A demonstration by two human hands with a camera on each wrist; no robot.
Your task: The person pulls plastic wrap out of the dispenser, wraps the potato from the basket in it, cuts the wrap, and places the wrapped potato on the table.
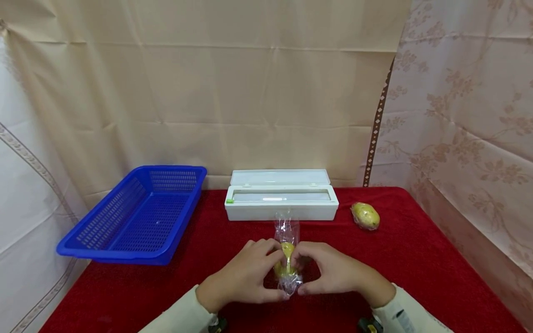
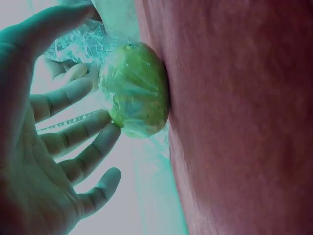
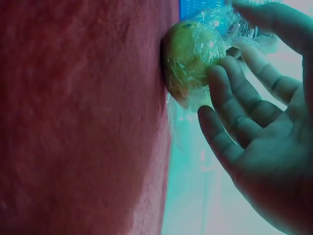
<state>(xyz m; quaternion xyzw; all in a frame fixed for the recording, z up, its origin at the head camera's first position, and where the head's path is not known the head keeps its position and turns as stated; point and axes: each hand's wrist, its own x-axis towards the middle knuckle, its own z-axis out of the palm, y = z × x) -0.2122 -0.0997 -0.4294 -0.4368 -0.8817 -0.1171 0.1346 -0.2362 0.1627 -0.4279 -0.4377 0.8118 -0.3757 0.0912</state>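
Observation:
A yellow potato (image 1: 287, 252) in clear cling film lies on the red cloth between both hands. The film's near end is bunched up; its far end trails flat towards a white cling film box (image 1: 283, 212). My left hand (image 1: 254, 273) curves round the potato's left side, fingertips against it and thumb at the bunched film. From the right, my right hand (image 1: 333, 268) holds it the same way, its thumb close to the film's near end. In the left wrist view, several fingers (image 2: 100, 120) touch the wrapped potato (image 2: 139, 93). Bunched film (image 3: 215, 34) shows beside the right thumb.
Another film-wrapped potato (image 1: 366, 216) lies at the right, beyond the right hand. A blue plastic basket (image 1: 166, 252) stands at the left on the red cloth (image 1: 416, 259). The box lid (image 1: 281, 177) is raised at the back, before a beige curtain (image 1: 250, 92).

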